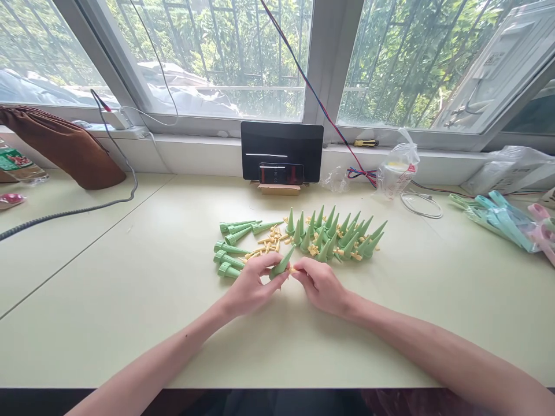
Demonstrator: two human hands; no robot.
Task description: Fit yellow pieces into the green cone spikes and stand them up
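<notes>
My left hand [249, 286] is closed around a green plastic cone spike [282, 263], its tip pointing up and away. My right hand [318, 283] pinches a small yellow piece [293, 269] at the base of that cone. Just beyond the hands stand several upright green cones with yellow pieces fitted [336, 234]. To the left lie several green cones on their sides [232, 248], and loose yellow pieces [269, 240] are scattered between the two groups.
A pale green table [130, 277] runs under a window. A black tablet [281, 150] with a phone [281, 173] in front leans at the sill. A brown bag [65, 147], grey cable [65, 214], plastic bag [396, 164] and pastel plastic items [507, 222] lie around.
</notes>
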